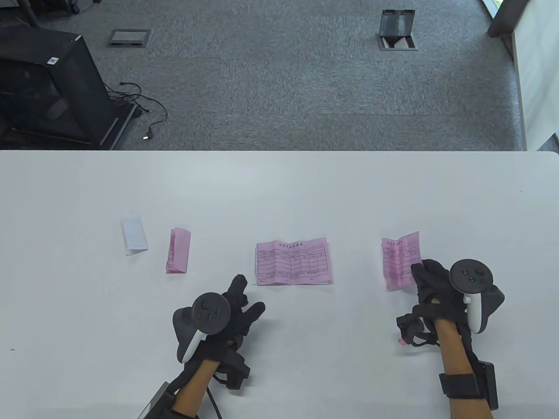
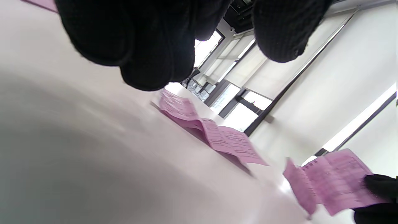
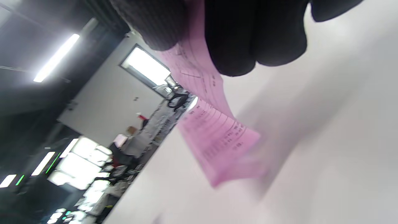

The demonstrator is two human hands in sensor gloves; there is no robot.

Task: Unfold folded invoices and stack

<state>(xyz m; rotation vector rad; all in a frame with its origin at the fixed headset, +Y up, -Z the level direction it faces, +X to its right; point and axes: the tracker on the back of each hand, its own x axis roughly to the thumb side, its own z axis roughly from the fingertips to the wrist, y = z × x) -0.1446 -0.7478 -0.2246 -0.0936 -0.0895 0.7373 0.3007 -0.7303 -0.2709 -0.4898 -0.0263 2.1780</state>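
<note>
Spanning the lower frame, the white table (image 1: 279, 187) carries everything. Unfolded pink invoice (image 1: 292, 262) lies flat at centre. Right hand (image 1: 436, 283) pinches a part-opened pink invoice (image 1: 399, 259) by its near edge, sheet lifted and creased. Left hand (image 1: 238, 305) hovers near the flat sheet, fingers loosely spread, holding nothing. Folded pink invoice (image 1: 178, 251) and folded white slip (image 1: 134, 233) sit left, apart.

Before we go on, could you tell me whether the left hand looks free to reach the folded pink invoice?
Probably yes: the left hand holds nothing, and bare table lies between it and the folded pink invoice.
</note>
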